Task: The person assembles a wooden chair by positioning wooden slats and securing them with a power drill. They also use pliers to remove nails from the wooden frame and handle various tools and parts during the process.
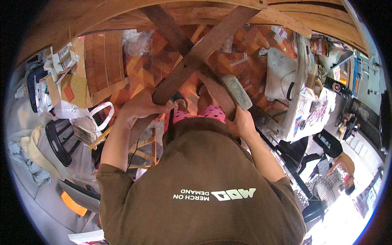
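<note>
Two dark wooden beams cross in an X in front of my body, joined to a wooden frame [102, 20] overhead. My left hand [141, 106] is wrapped round the left wooden beam [183, 67], thumb stretched across it. On the other side, my right hand [241, 123] grips the lower end of the right wooden beam [216, 90], its far fingers hidden. Against that beam's outer side sits a grey-green block [237, 92] with a worn face, touching my right fingers. I cannot tell whether the block is fixed to the beam.
Cardboard [104, 65] and a white-handled bag [92, 118] lie to the left, above a black-backed chair [61, 141]. A cluttered table [300, 118] stands right. Beyond it are another person [345, 163] and a fan [324, 192]. Plastic wrap [138, 42] lies on the patterned floor.
</note>
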A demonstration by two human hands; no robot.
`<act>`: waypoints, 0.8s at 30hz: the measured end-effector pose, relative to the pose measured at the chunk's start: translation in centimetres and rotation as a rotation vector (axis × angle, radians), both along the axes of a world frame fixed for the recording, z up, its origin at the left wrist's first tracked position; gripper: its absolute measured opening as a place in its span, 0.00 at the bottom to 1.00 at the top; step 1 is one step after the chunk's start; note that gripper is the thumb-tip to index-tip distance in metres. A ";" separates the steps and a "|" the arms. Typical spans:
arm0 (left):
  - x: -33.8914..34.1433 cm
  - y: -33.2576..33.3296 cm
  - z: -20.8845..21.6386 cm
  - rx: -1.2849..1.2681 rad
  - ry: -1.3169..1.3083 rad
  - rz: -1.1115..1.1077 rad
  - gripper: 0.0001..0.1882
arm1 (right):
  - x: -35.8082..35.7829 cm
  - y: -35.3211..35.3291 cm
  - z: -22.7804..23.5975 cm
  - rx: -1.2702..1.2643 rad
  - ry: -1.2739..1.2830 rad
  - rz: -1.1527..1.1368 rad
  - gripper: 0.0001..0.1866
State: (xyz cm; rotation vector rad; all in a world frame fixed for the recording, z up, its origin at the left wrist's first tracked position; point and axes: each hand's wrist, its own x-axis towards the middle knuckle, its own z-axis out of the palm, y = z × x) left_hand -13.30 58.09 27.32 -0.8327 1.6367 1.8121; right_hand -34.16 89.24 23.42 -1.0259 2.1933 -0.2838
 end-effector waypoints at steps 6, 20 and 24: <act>3.0 1.8 -8.4 0.347 0.169 0.409 0.22 | 1.3 0.6 -0.2 -0.010 0.010 -0.047 0.35; -5.6 2.2 -6.8 0.800 0.328 0.827 0.40 | 2.2 1.5 -0.3 -0.069 0.064 -0.063 0.32; -5.2 1.5 -12.5 0.245 0.440 0.960 0.34 | 2.3 2.0 -1.0 -0.108 0.070 -0.075 0.29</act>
